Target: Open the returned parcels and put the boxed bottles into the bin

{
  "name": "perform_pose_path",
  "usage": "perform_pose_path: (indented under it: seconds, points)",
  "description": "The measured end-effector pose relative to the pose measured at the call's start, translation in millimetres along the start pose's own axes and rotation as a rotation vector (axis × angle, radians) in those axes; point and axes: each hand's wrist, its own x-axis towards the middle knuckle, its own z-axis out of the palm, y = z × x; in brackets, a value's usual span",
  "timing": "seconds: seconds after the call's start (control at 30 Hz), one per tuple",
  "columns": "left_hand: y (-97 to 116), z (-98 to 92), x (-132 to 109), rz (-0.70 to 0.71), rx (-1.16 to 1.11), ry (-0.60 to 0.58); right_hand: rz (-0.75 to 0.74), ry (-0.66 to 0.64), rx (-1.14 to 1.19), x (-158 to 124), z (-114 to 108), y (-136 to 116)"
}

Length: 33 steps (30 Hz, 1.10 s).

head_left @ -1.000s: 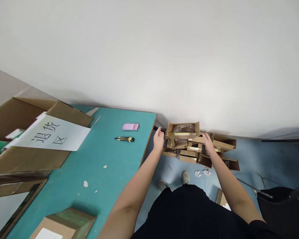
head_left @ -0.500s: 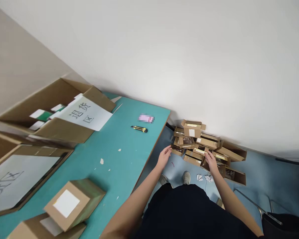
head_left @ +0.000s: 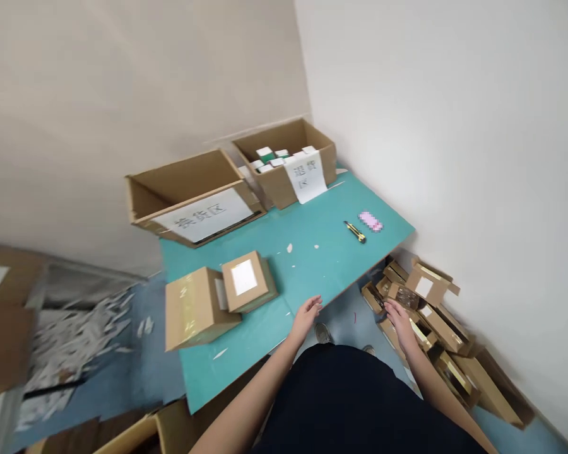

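My left hand (head_left: 307,317) hovers near the front edge of the teal table (head_left: 307,271), holding nothing, its fingers extended. My right hand (head_left: 400,321) is held out over the floor beside the table, also holding nothing, fingers apart. Two closed cardboard boxes stand on the table left of my hands: a small box (head_left: 260,296) with a white label, and a larger taped box (head_left: 203,315) touching or close beside it. A yellow and black box cutter (head_left: 355,232) lies toward the right end, near a pink item (head_left: 371,221) that is blurred out.
At the back of the table stand two open cardboard bins with handwritten paper signs: a left bin (head_left: 180,189) and a right bin (head_left: 277,189) holding several green-and-white boxes. Opened cartons (head_left: 438,321) are heaped on the floor at right. Paper scraps (head_left: 80,340) lie at far left.
My view has swung left, bringing both bins, the two boxes and the scraps at left into fuller view. Both hands stay out in front, still holding nothing.
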Motion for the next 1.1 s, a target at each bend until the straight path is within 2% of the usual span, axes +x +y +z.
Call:
perform_pose_path:
  seconds: [0.1, 0.2, 0.3, 0.43, 0.63, 0.77, 0.87, 1.03, 1.1]
  points:
    - [-6, -49.7, -1, 0.021, -0.096, 0.112, 0.015, -0.147, -0.002, 13, 55, -20]
    - [-12, -88.0, -1, 0.042, -0.161, 0.215, -0.023, -0.261, -0.035, 20, 111, -33]
    - [-19, -115.5, -1, 0.044, -0.205, 0.316, -0.047, -0.357, -0.089, 23, 163, -40]
    - [-29, -140.2, -3, 0.016, -0.272, 0.414, -0.036, -0.486, -0.151, 27, 221, -43]
    - [-41, -160.5, -9, -0.045, -0.411, 0.491, -0.046, -0.671, -0.287, 48, 285, -44]
    - [-43, -167.9, -8, -0.128, -0.571, 0.559, -0.189, -0.789, -0.41, 71, 336, -52]
    - [-43, -169.9, -4, -0.202, -0.723, 0.588, -0.328, -0.869, -0.527, 94, 390, -60]
    - [-43, -163.5, 12, -0.282, -0.923, 0.627, -0.393, -0.965, -0.644, 132, 494, -67]
    - [-43, -158.6, 21, -0.278, -0.991, 0.634, -0.411, -1.001, -0.697, 143, 527, -65]
